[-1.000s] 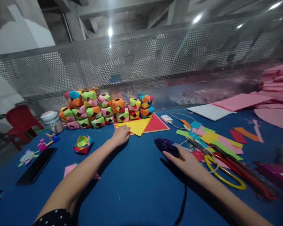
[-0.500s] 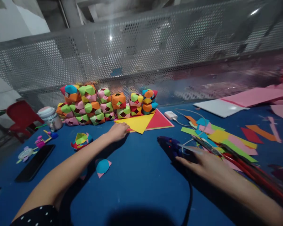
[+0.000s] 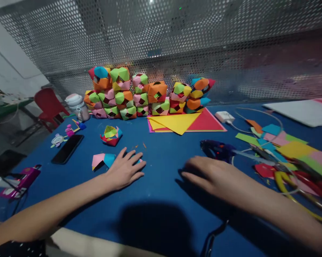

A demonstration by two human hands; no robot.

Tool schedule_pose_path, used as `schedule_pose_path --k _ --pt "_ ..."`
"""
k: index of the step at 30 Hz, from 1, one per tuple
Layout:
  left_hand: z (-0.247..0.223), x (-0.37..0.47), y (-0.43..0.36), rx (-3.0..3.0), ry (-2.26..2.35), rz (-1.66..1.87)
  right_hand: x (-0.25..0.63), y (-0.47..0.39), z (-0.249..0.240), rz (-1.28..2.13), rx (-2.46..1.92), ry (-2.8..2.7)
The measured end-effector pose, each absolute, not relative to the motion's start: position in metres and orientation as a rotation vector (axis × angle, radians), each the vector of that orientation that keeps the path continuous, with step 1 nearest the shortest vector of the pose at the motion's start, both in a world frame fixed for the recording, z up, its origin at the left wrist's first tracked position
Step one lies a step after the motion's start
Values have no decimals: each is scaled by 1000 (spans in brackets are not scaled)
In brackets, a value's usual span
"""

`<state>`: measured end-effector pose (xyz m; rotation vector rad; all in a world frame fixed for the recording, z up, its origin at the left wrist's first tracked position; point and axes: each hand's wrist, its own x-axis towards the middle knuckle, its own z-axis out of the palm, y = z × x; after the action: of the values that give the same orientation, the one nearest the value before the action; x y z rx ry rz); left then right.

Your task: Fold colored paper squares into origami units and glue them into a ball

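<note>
My left hand (image 3: 127, 167) lies palm down on the blue table with its fingers spread, partly covering small folded paper pieces. A pink and blue folded paper piece (image 3: 100, 159) shows beside its knuckles. Past it sits a multicoloured, half-built folded-paper ball (image 3: 111, 135). My right hand (image 3: 205, 170) hovers low over the table, slightly blurred, its thumb apart from the bent fingers and nothing seen in its grasp. Just beyond it rests a dark blue glue gun (image 3: 219, 150) with a small red light and a clear glue stick at its back.
Stacked paper balls (image 3: 124, 99) line the back by a perforated metal panel (image 3: 161, 46). Before them lie yellow and red sheets (image 3: 206, 123). Paper strips (image 3: 294, 148), yellow-handled scissors (image 3: 281, 182) and a white charger (image 3: 224, 117) are right; a phone (image 3: 67, 149) and jar (image 3: 77, 107) left.
My left hand has drawn back from the coloured sheets to the folded pieces and spread flat. My right hand has come off the glue gun and moved left. The view has shifted.
</note>
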<state>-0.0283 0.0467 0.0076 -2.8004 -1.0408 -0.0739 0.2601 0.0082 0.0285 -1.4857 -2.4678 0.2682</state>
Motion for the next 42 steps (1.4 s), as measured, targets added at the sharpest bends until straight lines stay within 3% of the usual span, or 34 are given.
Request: schedule_pose_path --k 6,13,22,28,33,42 --pt "-4 -71 69 -2718 -976 -55 222 83 15 -149 -1883 -2418" --pt "4 -105 89 -2743 -1009 -151 217 133 -2 -231 -2177 -2166" --pt "11 -101 74 -2715 -1018 -486 217 139 6 -252 -2102 -2182" --pt "24 -81 67 -2702 -1397 -1041 208 95 34 -271 -1864 -2203" --pt "23 -68 70 -2827 -1664 -1318 209 51 32 -93 -1520 -2236" --pt "14 -61 54 -3034 -1506 -905 209 15 26 617 -1387 -1959"
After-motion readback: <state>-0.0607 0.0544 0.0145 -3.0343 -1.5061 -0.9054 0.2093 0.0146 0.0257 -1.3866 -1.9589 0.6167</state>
